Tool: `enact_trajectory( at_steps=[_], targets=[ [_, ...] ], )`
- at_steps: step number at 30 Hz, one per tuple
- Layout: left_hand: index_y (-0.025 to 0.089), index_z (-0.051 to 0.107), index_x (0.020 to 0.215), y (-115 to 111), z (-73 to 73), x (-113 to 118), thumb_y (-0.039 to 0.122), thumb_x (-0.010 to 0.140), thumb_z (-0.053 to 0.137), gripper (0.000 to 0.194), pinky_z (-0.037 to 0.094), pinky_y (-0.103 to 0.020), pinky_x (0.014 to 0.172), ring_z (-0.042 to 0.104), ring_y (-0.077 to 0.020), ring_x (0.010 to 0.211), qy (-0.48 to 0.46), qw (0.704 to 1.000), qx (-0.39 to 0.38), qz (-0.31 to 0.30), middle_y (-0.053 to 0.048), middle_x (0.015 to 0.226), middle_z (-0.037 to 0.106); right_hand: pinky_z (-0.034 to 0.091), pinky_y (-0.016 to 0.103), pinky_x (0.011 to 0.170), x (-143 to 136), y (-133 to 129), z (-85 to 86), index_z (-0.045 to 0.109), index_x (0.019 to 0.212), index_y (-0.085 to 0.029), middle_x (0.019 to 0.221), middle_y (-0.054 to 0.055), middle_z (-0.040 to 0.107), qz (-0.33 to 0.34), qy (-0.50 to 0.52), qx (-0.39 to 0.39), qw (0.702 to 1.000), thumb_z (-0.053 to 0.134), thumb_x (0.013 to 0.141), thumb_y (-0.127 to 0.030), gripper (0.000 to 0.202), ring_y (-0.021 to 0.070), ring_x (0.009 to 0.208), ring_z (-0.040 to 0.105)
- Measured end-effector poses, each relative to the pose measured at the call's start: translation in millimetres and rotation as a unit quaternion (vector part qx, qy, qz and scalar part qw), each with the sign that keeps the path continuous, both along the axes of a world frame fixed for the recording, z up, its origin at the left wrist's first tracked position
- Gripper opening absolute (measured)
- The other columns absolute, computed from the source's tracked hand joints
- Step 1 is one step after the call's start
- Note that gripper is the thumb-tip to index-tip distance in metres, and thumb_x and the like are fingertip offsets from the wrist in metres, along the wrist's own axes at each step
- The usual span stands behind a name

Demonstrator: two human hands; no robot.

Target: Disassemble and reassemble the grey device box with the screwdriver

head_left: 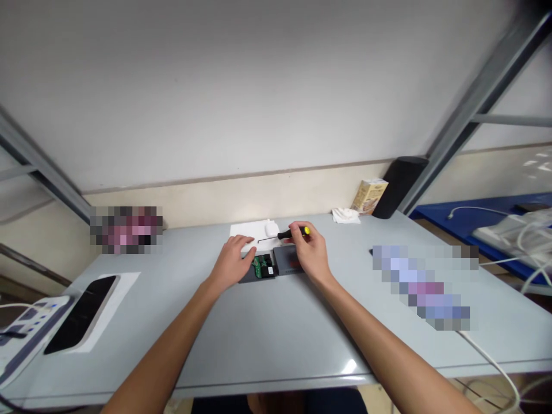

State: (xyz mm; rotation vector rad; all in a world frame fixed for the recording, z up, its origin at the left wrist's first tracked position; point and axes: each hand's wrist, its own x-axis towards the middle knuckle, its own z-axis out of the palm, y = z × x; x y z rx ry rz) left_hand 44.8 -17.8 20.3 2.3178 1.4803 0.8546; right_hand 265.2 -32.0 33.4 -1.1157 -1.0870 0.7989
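Observation:
In my right hand [311, 250] is a screwdriver [284, 234] with a black handle and a yellow end, its thin shaft pointing left. The tip hovers above a sheet of white paper [240, 230]. My left hand [235, 260] spreads its fingers over the left side of an opened dark case [249, 277], near or touching its edge; exact contact is hard to make out. Inside the case a green circuit board [259, 267] with black parts shows. Against its right side lies a flat dark grey panel [284, 260], partly covered by my right hand. A small white rounded object [271, 230] rests on the paper.
At the left are a phone-like black slab [84, 313] and a white power strip [32, 328]. A tissue [345, 215], a yellow box [370, 195] and a black cylinder [399, 187] stand by the wall. Blurred items lie at both sides; a white cable [491, 359] hangs right.

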Motion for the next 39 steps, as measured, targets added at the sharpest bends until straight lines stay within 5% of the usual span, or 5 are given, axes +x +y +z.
enact_trajectory(
  at_steps=[8, 16, 25, 35, 39],
  targets=[
    [0.023, 0.079, 0.094, 42, 15.5, 4, 0.031, 0.092, 0.065, 0.016, 0.048, -0.046, 0.098, 0.064, -0.0287, 0.103, 0.073, 0.996, -0.034, -0.034, -0.007, 0.107, 0.077, 0.059, 0.034, 0.057, -1, -3, 5.2, 0.067, 0.095, -0.021, 0.089, 0.007, 0.071, 0.009, 0.017, 0.000, 1.000, 0.067, 0.085, -0.067, 0.047, 0.0266, 0.079, 0.076],
    [0.025, 0.081, 0.093, 56, 5.8, 6, 0.028, 0.090, 0.069, 0.013, 0.047, -0.044, 0.100, 0.065, -0.0285, 0.103, 0.089, 0.995, -0.024, -0.036, -0.006, 0.104, 0.078, 0.058, 0.032, 0.059, 5, 5, 0.0, 0.067, 0.096, -0.020, 0.090, 0.006, 0.070, -0.006, 0.023, 0.004, 1.000, 0.065, 0.086, -0.068, 0.050, 0.0241, 0.077, 0.075],
    [0.025, 0.080, 0.091, 45, 11.4, 7, 0.031, 0.095, 0.064, 0.018, 0.047, -0.042, 0.096, 0.063, -0.0263, 0.098, 0.062, 0.997, -0.003, -0.042, -0.005, 0.102, 0.079, 0.060, 0.034, 0.061, 3, 5, 2.4, 0.067, 0.092, -0.021, 0.085, 0.006, 0.070, 0.001, 0.026, 0.013, 1.000, 0.067, 0.083, -0.070, 0.049, 0.0272, 0.086, 0.075],
    [0.025, 0.078, 0.101, 11, 26.5, 1, 0.030, 0.103, 0.057, 0.022, 0.043, -0.044, 0.093, 0.060, -0.0281, 0.103, 0.082, 0.995, 0.022, -0.052, -0.005, 0.107, 0.078, 0.050, 0.028, 0.046, 2, -7, 13.6, 0.064, 0.100, -0.022, 0.081, 0.004, 0.068, 0.035, 0.022, -0.012, 0.999, 0.064, 0.086, -0.070, 0.050, 0.0228, 0.071, 0.071],
    [0.025, 0.078, 0.103, 0, 22.1, 3, 0.030, 0.105, 0.055, 0.024, 0.044, -0.045, 0.094, 0.059, -0.0270, 0.102, 0.060, 0.995, 0.025, -0.075, -0.005, 0.107, 0.079, 0.059, 0.032, 0.063, 3, -5, 16.1, 0.060, 0.109, -0.025, 0.085, 0.001, 0.068, 0.029, 0.042, 0.069, 0.996, 0.073, 0.084, -0.061, 0.046, 0.0195, 0.076, 0.070]
  ],
)
